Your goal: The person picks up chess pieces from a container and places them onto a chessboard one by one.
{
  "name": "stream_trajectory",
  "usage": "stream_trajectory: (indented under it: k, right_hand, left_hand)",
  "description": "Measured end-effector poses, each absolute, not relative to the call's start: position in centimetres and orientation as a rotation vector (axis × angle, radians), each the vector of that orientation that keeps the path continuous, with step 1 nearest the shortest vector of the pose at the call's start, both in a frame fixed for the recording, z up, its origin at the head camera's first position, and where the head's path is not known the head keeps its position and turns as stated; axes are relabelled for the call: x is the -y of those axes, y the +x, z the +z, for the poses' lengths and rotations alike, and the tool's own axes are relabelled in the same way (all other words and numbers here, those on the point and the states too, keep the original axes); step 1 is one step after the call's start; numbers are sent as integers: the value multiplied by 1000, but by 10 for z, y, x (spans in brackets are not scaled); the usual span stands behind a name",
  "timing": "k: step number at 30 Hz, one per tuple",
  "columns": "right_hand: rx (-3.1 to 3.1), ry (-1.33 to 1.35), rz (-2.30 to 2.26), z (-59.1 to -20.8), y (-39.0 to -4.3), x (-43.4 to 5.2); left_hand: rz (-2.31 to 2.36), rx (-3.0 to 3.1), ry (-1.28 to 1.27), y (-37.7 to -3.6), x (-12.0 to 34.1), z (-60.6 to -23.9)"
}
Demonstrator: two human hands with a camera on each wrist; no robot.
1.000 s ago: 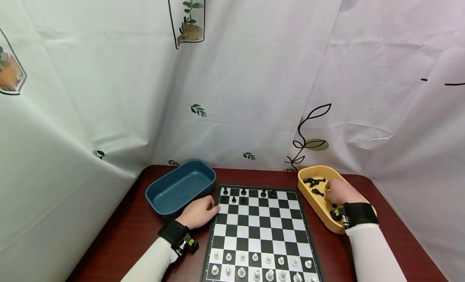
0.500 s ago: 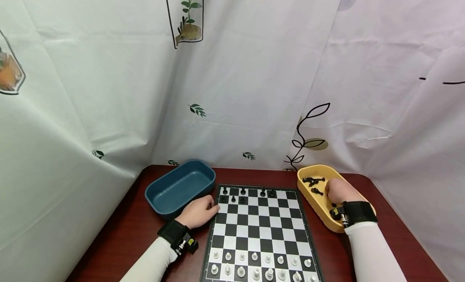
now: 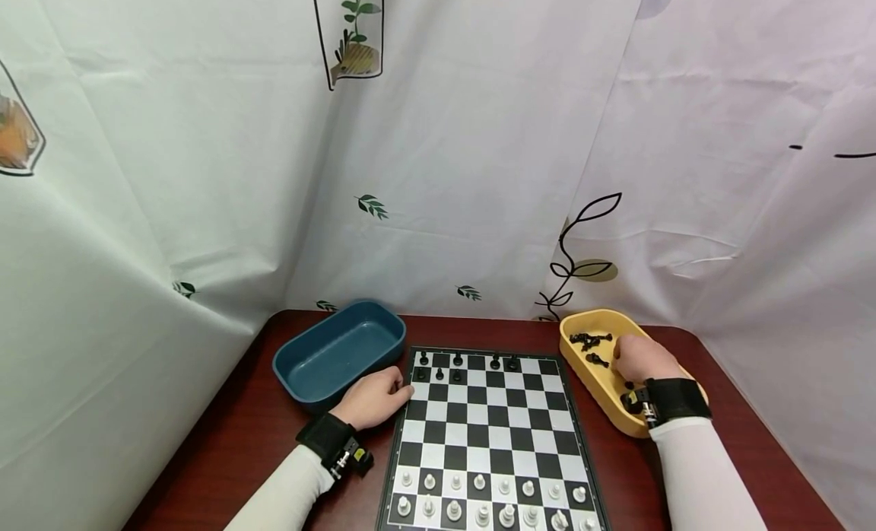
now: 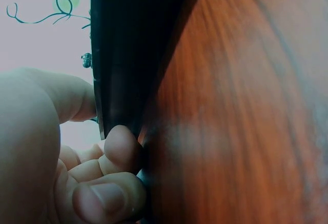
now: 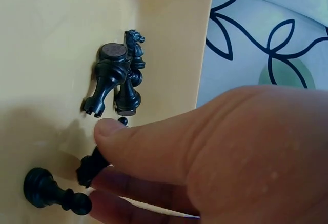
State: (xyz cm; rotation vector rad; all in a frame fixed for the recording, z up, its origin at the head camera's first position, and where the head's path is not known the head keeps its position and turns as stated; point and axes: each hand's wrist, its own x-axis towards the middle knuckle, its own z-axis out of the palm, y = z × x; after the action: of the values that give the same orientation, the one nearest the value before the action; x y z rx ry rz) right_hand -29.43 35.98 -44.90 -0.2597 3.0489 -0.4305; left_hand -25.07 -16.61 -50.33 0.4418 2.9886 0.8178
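My left hand (image 3: 375, 399) is at the left edge of a checkered chessboard (image 3: 489, 417). In the left wrist view its thumb lies over the board's edge and curled fingers meet the dark side (image 4: 128, 49). My right hand (image 3: 646, 360) is down inside a yellow tray (image 3: 588, 383). There, in the right wrist view, thumb and fingers pinch a black chess piece (image 5: 91, 168), whose kind the thumb hides. A black pawn (image 5: 48, 190) lies beside the fingertips. Farther along the tray are a black rook (image 5: 106, 80), a black knight (image 5: 135, 42) and other tumbled pieces.
A blue tray (image 3: 338, 356) stands left of the board on the dark red table (image 3: 205, 455). Several black pieces (image 3: 458, 360) stand on the board's far rows. White pieces (image 3: 455, 510) fill its two near rows. A white patterned cloth (image 3: 438, 135) hangs behind.
My right hand's fingers have dipped and closed slightly inside the yellow tray. The left hand and the pieces on the board stay as they were.
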Motion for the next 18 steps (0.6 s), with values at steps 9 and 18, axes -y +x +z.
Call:
stream_trajectory:
  k: [9, 18]
  right_hand:
    - [-3080, -191, -452, -441, -294, -361]
    - [-3198, -303, -449, -437, -293, -359]
  left_hand:
    - [837, -2993, 451, -250, 166, -502]
    - [835, -2995, 458, -249, 165, -502]
